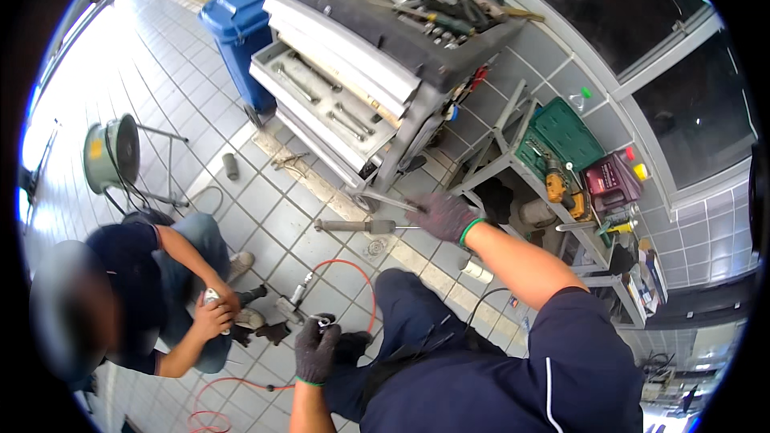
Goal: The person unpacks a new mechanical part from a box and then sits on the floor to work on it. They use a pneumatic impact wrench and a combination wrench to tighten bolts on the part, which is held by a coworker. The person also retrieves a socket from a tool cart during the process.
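My right hand (446, 217), in a dark grey glove with a green cuff, is closed round one end of a long metal wrench (385, 199). The wrench points left, in front of the tool cart's lower corner. Below it on the floor lies a shock absorber (353, 226), its thin rod running toward that hand. Low in the middle, my gloved left hand (315, 351) pinches a small round metal piece, perhaps a socket or nut (324, 321). Just beyond that hand, an air impact wrench (290, 309) with a red hose (370, 279) rests on the tiles.
A tool cart (337, 36) stands ahead, one drawer (269, 60) pulled out with wrenches inside. At left, a person (172, 297) crouches, holding a light-coloured part. A green fan (112, 152), blue bin (241, 40) and grey shelf (521, 164) with a yellow drill (555, 184) stand around.
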